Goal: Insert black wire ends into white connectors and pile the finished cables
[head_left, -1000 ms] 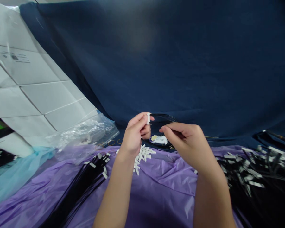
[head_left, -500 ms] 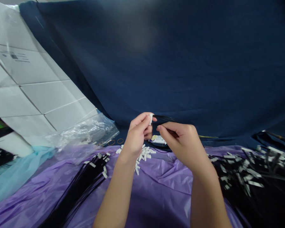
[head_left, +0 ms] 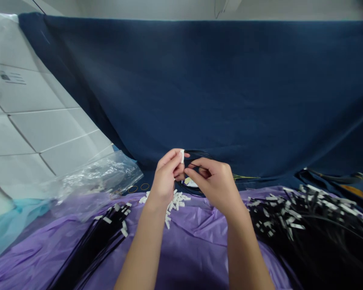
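Note:
My left hand [head_left: 166,177] pinches a small white connector [head_left: 182,155] between thumb and fingertips, held upright above the purple sheet [head_left: 196,249]. Close against it, my right hand [head_left: 213,183] has its fingers closed on the end of a thin black cable [head_left: 199,154], and the fingertips of both hands touch. Below my hands lies a small heap of loose white connectors [head_left: 174,201]. A bundle of black cables with white ends [head_left: 103,237] lies to the left of my left forearm.
A big tangled pile of black cables with white tags [head_left: 302,225] fills the right side. A crumpled clear plastic bag [head_left: 97,181] and white cartons [head_left: 33,129] stand at the left. A dark blue cloth [head_left: 218,92] hangs behind. A labelled black cable coil [head_left: 191,184] lies behind my hands.
My right hand has moved left until it meets my left hand at the white connector. The view has tilted up a little, so both hands sit slightly left and lower.

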Available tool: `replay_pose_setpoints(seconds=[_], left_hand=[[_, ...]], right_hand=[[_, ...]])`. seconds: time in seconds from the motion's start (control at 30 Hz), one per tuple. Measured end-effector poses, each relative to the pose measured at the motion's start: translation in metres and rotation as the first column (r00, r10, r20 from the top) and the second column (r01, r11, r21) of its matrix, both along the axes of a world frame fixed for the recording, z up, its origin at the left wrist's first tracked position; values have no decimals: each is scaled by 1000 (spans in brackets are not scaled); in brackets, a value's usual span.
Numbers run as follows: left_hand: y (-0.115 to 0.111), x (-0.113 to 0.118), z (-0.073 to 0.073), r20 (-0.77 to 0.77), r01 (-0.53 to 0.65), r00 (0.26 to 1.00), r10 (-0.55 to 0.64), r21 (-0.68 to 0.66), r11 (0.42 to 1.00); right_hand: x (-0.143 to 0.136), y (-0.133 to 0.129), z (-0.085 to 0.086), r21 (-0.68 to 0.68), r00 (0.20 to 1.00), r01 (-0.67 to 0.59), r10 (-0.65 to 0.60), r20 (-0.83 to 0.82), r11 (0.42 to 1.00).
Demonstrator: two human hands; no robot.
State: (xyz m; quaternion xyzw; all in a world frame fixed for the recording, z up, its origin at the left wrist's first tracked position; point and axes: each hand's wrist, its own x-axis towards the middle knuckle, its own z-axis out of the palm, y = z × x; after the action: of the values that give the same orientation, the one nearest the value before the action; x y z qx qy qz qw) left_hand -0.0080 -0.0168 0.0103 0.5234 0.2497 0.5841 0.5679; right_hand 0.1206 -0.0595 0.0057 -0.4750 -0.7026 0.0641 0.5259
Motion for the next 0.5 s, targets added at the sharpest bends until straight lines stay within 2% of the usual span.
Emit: replay_pose_setpoints(seconds=[0.13, 0.2, 0.23, 0.27, 0.3, 0.33, 0.4, 0.5], left_hand=[[-6, -10, 5, 39, -13, 999, 11, 45, 999], [-11, -13, 7, 40, 7, 999, -10, 58, 998], [-14, -14, 8, 41, 27, 999, -30, 68, 997], [-17, -14, 8, 41, 50, 998, -54, 82, 995], [-20, -13, 8, 39, 75, 996, -79, 104, 992], [-23, -13, 7, 26, 101, 994, -105, 132, 986], [-28, -11, 6, -26, 137, 991, -134, 186, 973], [-32, -10, 5, -94, 107, 992, -87, 231, 967]], right_hand=[[5, -6, 2, 110, 956, 287, -277, -93, 952], [7, -4, -1, 67, 934, 291, -268, -235, 954], [8, -1, -2, 5, 916, 228, -212, -340, 974], [9, 3, -4, -65, 868, 114, -131, -479, 991], [9, 8, -6, -133, 762, -80, -25, -647, 988], [10, 13, -8, -165, 715, -186, 18, -699, 969], [12, 21, -9, -175, 627, -322, 71, -776, 931], [22, 23, -6, -75, 452, -455, 158, -878, 887]])
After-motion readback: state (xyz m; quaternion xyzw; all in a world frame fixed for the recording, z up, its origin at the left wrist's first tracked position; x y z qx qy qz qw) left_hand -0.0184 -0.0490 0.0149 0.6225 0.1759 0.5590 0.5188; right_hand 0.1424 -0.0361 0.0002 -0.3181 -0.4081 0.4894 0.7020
